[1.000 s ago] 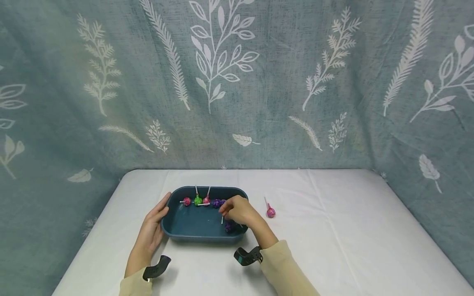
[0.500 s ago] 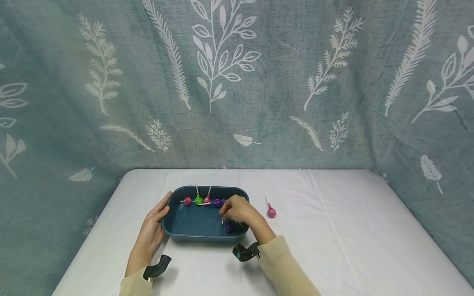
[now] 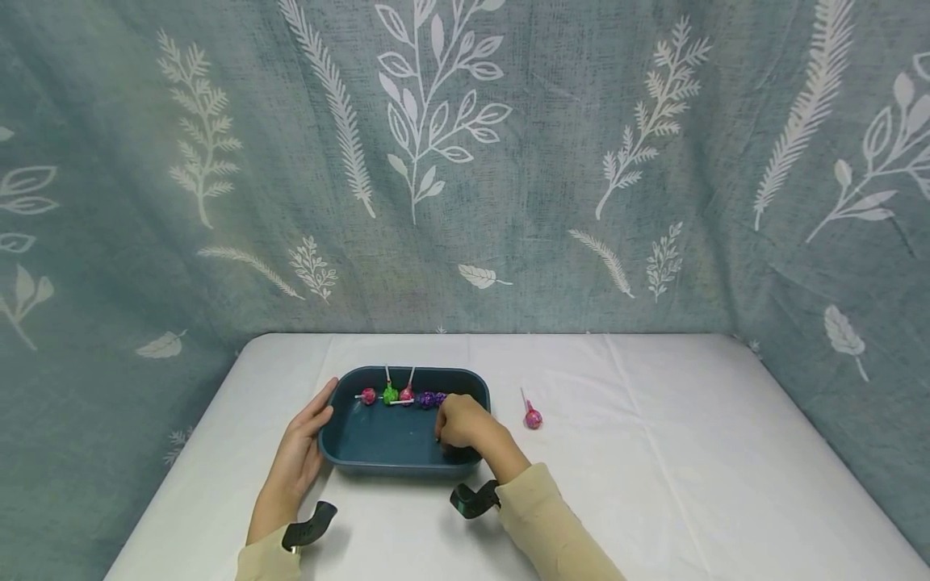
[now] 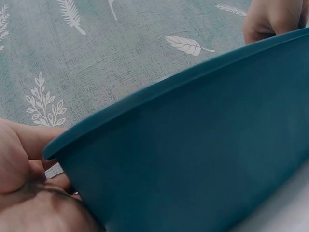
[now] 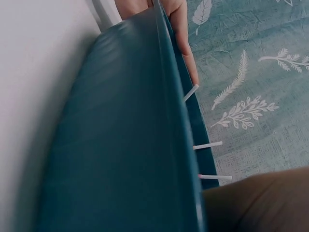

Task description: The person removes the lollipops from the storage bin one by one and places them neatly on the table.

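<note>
A dark teal tray (image 3: pixel 378 468) stands on the white table. My left hand (image 3: pixel 294 448) rests against its left end, with fingers extended along the outer wall. Inside the tray's right part, my right hand (image 3: pixel 468 424) reaches down with bent fingers; its fingertips and whatever they touch are hidden. Along the tray's back wall lie a red lollipop (image 3: pixel 368 396), a green lollipop (image 3: pixel 390 394), a pink lollipop (image 3: pixel 407 395) and purple lollipops (image 3: pixel 427 400) close to the right hand. The right wrist view shows several white sticks (image 5: pixel 208 145) poking above the rim.
On the table (image 3: pixel 654 500), right of the tray, lies another pink lollipop (image 3: pixel 534 419) with its stick pointing to the back. A patterned grey-green curtain (image 3: pixel 538 161) hangs behind the table. Black devices are strapped to both wrists.
My right hand has moved slightly lower in the tray and now covers the purple lollipop and white stick visible beneath it before. My left hand and the tray stay in place.
</note>
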A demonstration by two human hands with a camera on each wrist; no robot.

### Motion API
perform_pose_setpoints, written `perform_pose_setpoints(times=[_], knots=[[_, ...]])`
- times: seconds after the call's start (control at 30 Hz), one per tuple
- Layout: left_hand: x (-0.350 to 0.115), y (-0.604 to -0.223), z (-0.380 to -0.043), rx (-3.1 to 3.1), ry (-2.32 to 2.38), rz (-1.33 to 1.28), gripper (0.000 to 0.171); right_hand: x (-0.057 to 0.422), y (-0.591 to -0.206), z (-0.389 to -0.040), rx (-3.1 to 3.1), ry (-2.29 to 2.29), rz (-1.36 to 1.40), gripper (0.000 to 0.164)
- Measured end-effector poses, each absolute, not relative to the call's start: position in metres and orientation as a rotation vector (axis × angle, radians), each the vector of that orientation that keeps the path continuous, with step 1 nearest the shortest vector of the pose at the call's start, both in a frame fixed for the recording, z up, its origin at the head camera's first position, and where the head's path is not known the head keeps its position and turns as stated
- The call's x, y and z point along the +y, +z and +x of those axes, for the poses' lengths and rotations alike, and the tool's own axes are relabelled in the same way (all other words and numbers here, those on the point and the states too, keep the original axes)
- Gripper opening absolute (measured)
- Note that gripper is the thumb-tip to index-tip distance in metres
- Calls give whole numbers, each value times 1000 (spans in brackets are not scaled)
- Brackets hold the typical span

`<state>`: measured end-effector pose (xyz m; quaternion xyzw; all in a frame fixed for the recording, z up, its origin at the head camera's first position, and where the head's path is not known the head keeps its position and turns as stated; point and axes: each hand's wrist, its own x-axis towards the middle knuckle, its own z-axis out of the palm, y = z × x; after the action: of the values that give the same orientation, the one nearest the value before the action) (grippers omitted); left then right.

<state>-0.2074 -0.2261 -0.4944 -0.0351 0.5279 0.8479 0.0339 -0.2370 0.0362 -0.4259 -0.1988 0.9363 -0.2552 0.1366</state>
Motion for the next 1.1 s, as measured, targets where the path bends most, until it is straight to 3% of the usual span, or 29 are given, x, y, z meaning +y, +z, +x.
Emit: perform_pose_setpoints(times=[0.3,0.53,1.1], knots=[[-226,-493,-207,1638,2603,-107,51,48,-425,-244,2605,-1058,-571,3],[-226,-494,-207,1641,2599,-99,51,64,-424,-245,2427,-1392,-461,19],[-226,-493,-206,1646,2592,-108,51,91,-426,-231,2283,-1872,-195,26]])
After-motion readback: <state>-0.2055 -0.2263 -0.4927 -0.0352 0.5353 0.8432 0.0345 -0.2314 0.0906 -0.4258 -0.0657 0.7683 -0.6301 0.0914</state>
